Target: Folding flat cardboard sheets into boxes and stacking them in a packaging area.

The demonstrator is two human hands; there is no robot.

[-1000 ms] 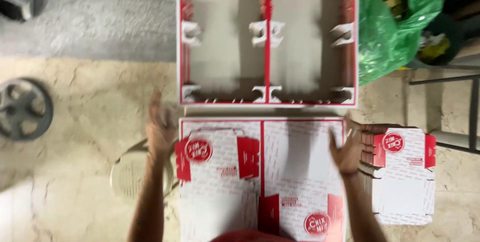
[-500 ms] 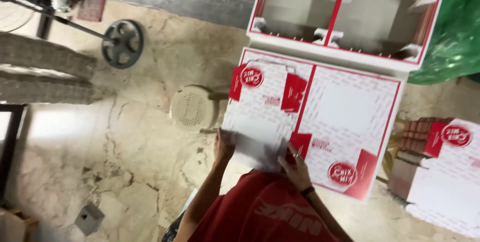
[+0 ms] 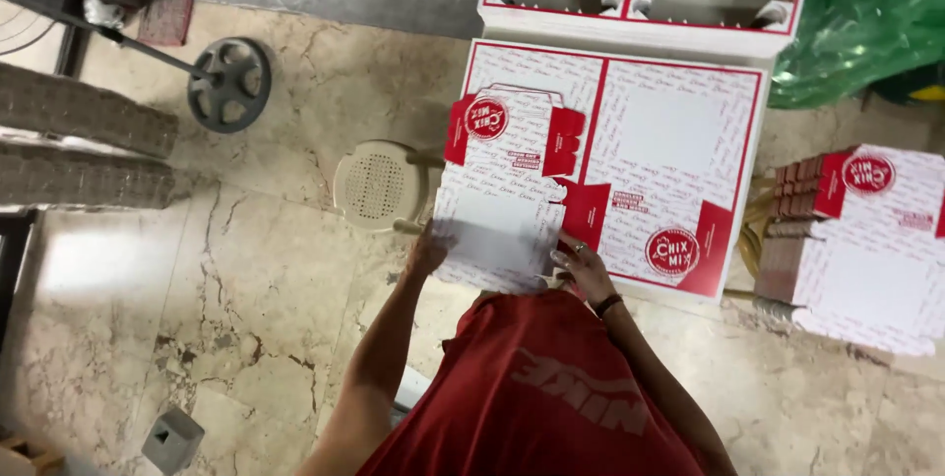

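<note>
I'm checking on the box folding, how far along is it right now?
Done: a stack of folded boxes sits to the right. In hand: the left hand and right hand grip the near edge of one flat red-and-white box blank, lifted off the pile of flat sheets. Left: that pile, its depth unclear.

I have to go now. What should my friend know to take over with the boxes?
Left hand grips the near left edge of a flat red-and-white box blank. Right hand grips its near right edge.
The blank is lifted off the sheet stack on the work surface.
Stacked boxes sit to the right.
Done: one blank picked up.
Left: it is not folded yet.
</note>
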